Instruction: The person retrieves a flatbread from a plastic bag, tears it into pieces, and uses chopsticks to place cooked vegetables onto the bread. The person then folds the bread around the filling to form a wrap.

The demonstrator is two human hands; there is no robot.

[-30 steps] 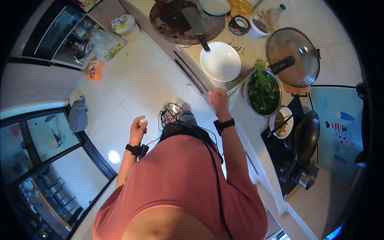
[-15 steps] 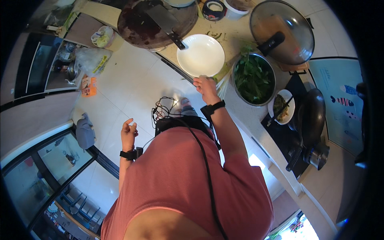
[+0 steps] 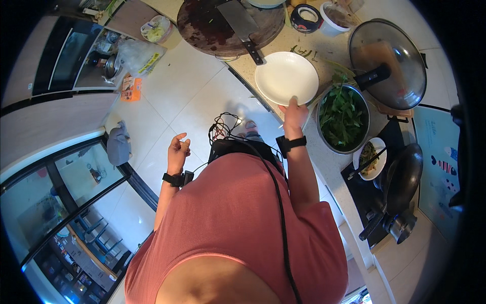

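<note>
A white plate [image 3: 286, 76] sits at the counter's edge, beside the cleaver's handle. My right hand [image 3: 294, 115] grips its near rim, thumb over the inside and fingers underneath. Well away from the counter, my left hand [image 3: 178, 151] hangs over the floor with loosely bent fingers and nothing in it. To the right of the plate stands a metal bowl [image 3: 324, 136] filled with green leaves [image 3: 344, 116]. A cleaver [image 3: 239, 21] lies on the round wooden chopping board [image 3: 202, 31], its black handle sticking out past the board's edge toward the plate.
A glass lid [image 3: 400, 48] with a black handle rests at the right back. Farther right are a bowl of food [image 3: 377, 145] with chopsticks across it, a black wok [image 3: 409, 169] and a small metal pot [image 3: 402, 230]. A plastic bag [image 3: 139, 58] is by the left cabinet.
My right hand has come onto the plate's near rim and taken hold of it. The whole view has shifted, so the counter things appear farther right and lower. My left hand stays loose.
</note>
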